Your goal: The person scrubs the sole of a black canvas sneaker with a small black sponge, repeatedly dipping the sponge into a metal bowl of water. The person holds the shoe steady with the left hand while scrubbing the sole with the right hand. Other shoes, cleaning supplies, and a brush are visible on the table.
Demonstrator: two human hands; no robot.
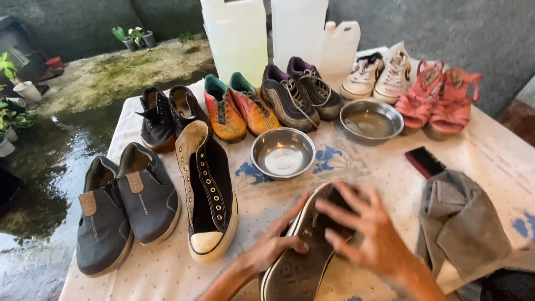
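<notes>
A black canvas sneaker (301, 262) with a white sole edge lies on its side at the table's near edge, its grey tread facing me. My left hand (273, 245) grips its sole edge from the left. My right hand (365, 226), blurred and with fingers spread, rests on the shoe's upper from the right. The matching high-top sneaker (207, 192), without laces, lies flat just to the left. Two steel bowls stand beyond: an empty one (282, 153) and a larger one (371, 120) that seems to hold water.
A grey cloth (462, 223) and a black brush (424, 161) lie at the right. Grey slip-ons (125, 206), black shoes (167, 117), orange football boots (237, 108), dark trainers (301, 95), white sneakers (379, 75), pink sandals (440, 100) and white jugs (239, 39) line the table. Wet ground lies left.
</notes>
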